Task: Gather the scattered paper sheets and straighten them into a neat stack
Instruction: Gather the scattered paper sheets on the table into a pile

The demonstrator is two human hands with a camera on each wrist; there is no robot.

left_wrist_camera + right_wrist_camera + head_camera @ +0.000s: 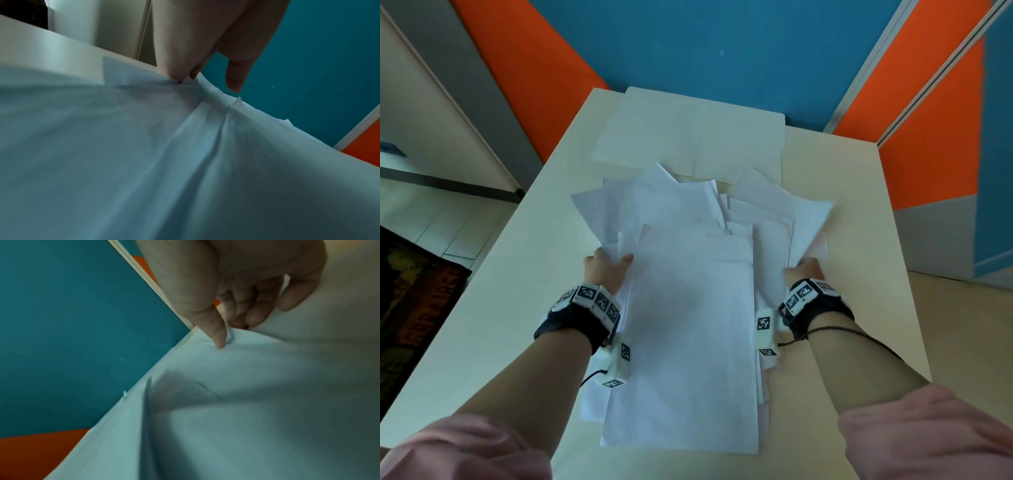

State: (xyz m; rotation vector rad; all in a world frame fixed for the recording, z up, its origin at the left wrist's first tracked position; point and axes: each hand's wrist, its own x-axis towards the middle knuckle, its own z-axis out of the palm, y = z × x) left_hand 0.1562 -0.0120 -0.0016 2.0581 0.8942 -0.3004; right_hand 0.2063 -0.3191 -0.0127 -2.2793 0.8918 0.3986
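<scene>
On table (859,212) centre, loose paper sheets (688,308) overlap, far ends fanned. Left hand (606,270) & right hand (804,270) each pinch a side edge w/ thumb on top, prob. to squeeze pile square.

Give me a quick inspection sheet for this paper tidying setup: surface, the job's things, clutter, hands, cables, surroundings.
Surface: pale table, bare along both sides.
Job's things: loose white paper sheets in a fanned, uneven pile, corners sticking out at the far end; not yet squared.
Clutter: large pale folder lying flat beyond the pile.
Hands: left hand pinches the pile's left edge; right hand pinches its right edge, thumb on top in the wrist view.
Cables: thin black cable runs from the right wrist band along the forearm; a short one hangs at the left wrist.
Surroundings: blue and orange wall panels, tiled floor, dark printed mat at left.
</scene>
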